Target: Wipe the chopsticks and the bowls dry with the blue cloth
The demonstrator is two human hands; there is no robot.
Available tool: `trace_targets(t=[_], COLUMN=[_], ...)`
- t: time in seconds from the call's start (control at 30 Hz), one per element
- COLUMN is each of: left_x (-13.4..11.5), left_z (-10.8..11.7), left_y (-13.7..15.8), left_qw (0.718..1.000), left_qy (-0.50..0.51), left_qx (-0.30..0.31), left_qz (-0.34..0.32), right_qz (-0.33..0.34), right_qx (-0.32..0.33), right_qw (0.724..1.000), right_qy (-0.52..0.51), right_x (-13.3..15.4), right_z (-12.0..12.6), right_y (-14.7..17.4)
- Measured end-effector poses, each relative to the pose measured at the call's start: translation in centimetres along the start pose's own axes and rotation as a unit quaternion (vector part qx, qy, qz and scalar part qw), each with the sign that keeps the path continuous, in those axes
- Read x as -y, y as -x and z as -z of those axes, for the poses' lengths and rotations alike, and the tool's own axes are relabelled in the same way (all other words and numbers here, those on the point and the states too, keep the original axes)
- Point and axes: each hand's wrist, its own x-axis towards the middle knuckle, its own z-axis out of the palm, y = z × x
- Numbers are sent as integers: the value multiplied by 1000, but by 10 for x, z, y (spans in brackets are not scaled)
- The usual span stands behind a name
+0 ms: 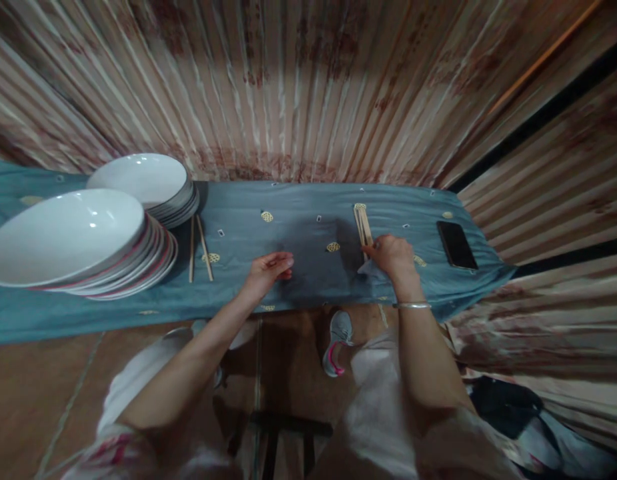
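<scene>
My right hand (pixel 392 257) is closed at the lower end of a small bundle of wooden chopsticks (pixel 363 223), its fingertips gripping them. The bundle lies on the blue tablecloth, upper ends pointing away from me. Under that hand shows a pale, thin piece of wrapper or cloth (pixel 372 272), partly hidden by the fingers. My left hand (pixel 272 268) hovers over the table's near edge, thumb and fingers pressed together, with nothing visible in them. To its left, two separate chopsticks (pixel 205 247) lie side by side next to the bowls.
A stack of large white bowls (pixel 153 257) stands at the left front, with a second white stack (pixel 185 207) behind it. A black phone (pixel 457 245) lies on the right of the blue tablecloth (pixel 248 200). Pleated curtains (pixel 288 100) hang behind. A dark stool (pixel 291 424) is below.
</scene>
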Motion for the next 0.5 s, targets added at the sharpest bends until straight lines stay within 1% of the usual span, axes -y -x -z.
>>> trace_targets(t=[0.13, 0.2, 0.23, 0.27, 0.3, 0.33, 0.43, 0.47, 0.5], left_x=[0, -2, -4, -6, -8, -10, -11, -9, -6], left_z=[19, 36, 46, 56, 67, 77, 102, 107, 111], left_y=[3, 5, 7, 9, 11, 14, 22, 24, 26], left_qw=[998, 990, 981, 966, 941, 911, 817, 793, 777], left_qy=[-54, -115, -157, -208, -269, -333, -482, -513, -532], left_qx=[-11, -27, -44, -69, -93, -116, -162, -169, -178], left_qz=[-37, -73, -100, -138, -180, -214, -272, -281, -286], right_qz=[58, 98, 123, 151, 179, 206, 258, 265, 270], right_qx=[34, 51, 59, 66, 73, 79, 99, 107, 115], right_qw=[998, 994, 990, 985, 980, 973, 956, 952, 947], right_qy=[-6, -22, -32, -42, -53, -64, -96, -110, -126], right_x=[-1, 4, 9, 14, 21, 29, 53, 61, 68], right_z=[13, 18, 19, 20, 20, 19, 13, 10, 7], right_y=[24, 36, 40, 44, 47, 49, 52, 52, 52])
